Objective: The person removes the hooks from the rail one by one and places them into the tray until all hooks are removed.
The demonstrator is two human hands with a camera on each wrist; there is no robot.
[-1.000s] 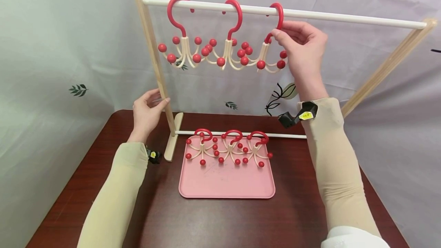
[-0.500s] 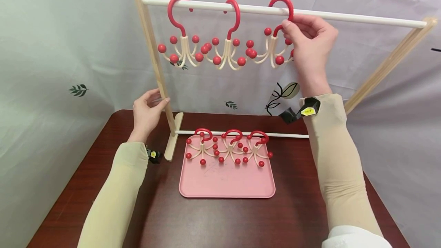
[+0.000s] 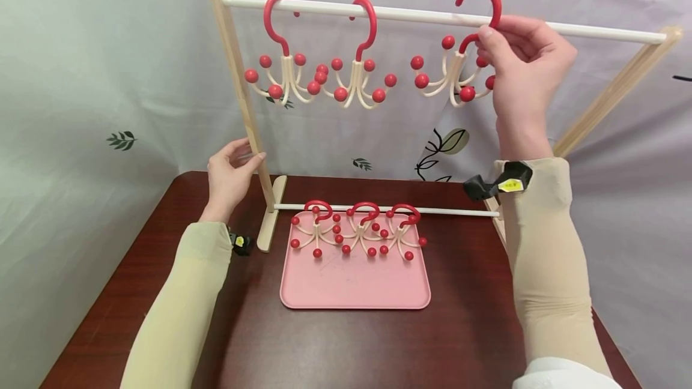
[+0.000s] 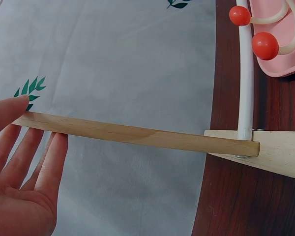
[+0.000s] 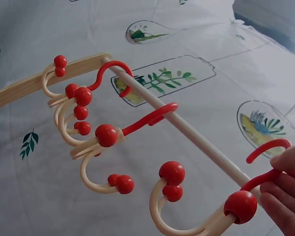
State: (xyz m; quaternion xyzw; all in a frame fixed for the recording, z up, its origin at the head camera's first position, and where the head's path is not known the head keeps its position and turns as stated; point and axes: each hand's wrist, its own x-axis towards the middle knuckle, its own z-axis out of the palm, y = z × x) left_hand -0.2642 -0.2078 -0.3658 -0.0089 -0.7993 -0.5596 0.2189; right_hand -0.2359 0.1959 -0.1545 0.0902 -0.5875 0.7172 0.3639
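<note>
Right hand [image 3: 532,71] pinches a ball-tipped hanger [image 3: 459,66] by its red hook [image 3: 495,2].
The hanger is just left of that hand, hook tip above the white rail [image 3: 411,14], seemingly off it; a loosened pinch could drop it. Farther left and lower, the left hand [image 3: 229,179] holds the wooden post [image 3: 237,83] between thumb and fingers; if that slackens, bumping the rail might rock it.

Table [image 3: 346,347]: dark red-brown, wood-grained, rear left corner rounded. Pink tray [image 3: 357,294] lies flat on it. Left rack foot [image 3: 268,230] rests near the tray; right rack foot [image 3: 500,228] is partly hidden.
</note>
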